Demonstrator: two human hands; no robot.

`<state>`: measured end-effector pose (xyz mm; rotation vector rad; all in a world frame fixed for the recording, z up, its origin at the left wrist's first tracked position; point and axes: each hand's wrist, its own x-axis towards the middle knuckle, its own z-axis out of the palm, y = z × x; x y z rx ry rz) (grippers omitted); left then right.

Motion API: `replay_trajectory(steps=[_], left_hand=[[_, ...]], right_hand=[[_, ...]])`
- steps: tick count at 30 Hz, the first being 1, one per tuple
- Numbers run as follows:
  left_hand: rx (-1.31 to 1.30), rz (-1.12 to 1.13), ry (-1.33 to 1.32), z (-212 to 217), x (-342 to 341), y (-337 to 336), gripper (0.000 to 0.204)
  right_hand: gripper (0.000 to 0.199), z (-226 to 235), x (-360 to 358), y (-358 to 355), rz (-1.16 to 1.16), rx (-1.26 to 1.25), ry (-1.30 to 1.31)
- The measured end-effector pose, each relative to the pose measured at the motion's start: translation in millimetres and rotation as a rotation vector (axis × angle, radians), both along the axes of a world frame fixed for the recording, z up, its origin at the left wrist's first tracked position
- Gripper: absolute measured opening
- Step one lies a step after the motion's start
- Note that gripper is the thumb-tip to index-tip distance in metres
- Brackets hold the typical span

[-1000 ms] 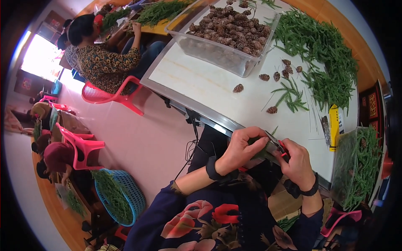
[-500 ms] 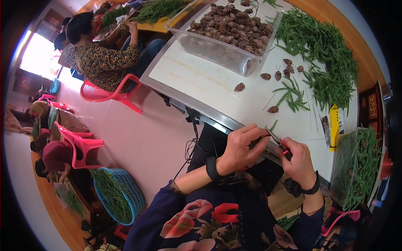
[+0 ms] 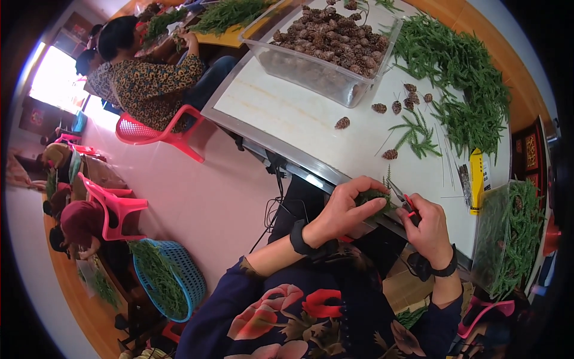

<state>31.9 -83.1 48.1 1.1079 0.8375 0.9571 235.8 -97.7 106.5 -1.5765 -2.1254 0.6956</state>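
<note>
Pale and glossy, the surface point(image 3: 311, 119) runs from upper left to lower right, its near edge passing just under the person's hands. At its far end stands a clear plastic tub point(image 3: 326, 63) filled with brown pine cones, and a few loose cones point(image 3: 342, 122) lie scattered on the bare top between the tub and the hands. To the right spreads a large heap of green sprigs point(image 3: 460, 78), with one single sprig point(image 3: 415, 134) lying apart near the cones. A yellow packet point(image 3: 476, 179) lies at the right edge beside a clear container of greenery point(image 3: 508, 233).

Nothing stands between the hands and the camera; the cones and the single sprig lie beyond them.

The left hand point(image 3: 347, 209) is curled around a small green sprig bundle point(image 3: 373, 196) at the near edge of the surface, thumb and fingers closed on it. The bundle's long axis runs roughly up and away from the person, its tips pointing toward the far side. The right hand point(image 3: 427, 224) is closed on red-handled scissors point(image 3: 402, 200), whose blades point up and left, meeting the bundle.

On the pink floor point(image 3: 209, 197) to the left are a blue basket point(image 3: 179, 275) of greenery and red plastic chairs point(image 3: 161, 131); another person in a patterned top point(image 3: 149, 84) sits at the next table.
</note>
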Motion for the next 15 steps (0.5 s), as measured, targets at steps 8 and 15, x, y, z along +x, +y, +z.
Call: replay_trajectory(steps=[8,15], left_hand=[[0.128,0.0,0.088,-4.8,1.3,-2.1,0.023],[0.147,0.012,0.09,-5.5,2.2,-3.5,0.024]], right_hand=[[0.022,3.7,2.5,-4.2,-0.013,-0.054,-0.057],[0.022,2.0,4.0,-7.3,-0.021,-0.061,-0.062]])
